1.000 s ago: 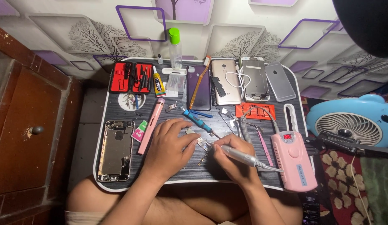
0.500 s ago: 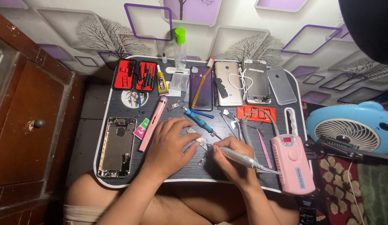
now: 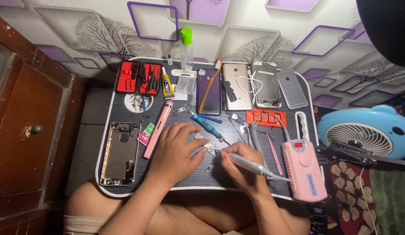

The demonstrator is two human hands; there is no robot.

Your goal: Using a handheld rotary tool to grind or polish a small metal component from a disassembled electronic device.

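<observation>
Worktop [image 3: 124,191] of dark, ridged plastic carries everything, and the small metal part [image 3: 205,145] near its front middle serves as the landmark. Far left of that part lies an opened phone frame [image 3: 120,153]; nearer, a pink pen-shaped tool [image 3: 157,129] lies slanted. The left hand [image 3: 176,152] rests flat just left of the part, its fingers [image 3: 197,143] spread narrowly and pressing down on it. Behind the part sit a blue-handled screwdriver [image 3: 206,126], a dark purple phone [image 3: 209,91] and a red tool case [image 3: 139,78]. Just right of the part, the right hand [image 3: 241,167] has its fingers closed around a silver handpiece [image 3: 246,162], whose tip meets the part. Farther right stands a pink control box [image 3: 304,169], with a blue fan [image 3: 363,132] beyond the worktop edge.
</observation>
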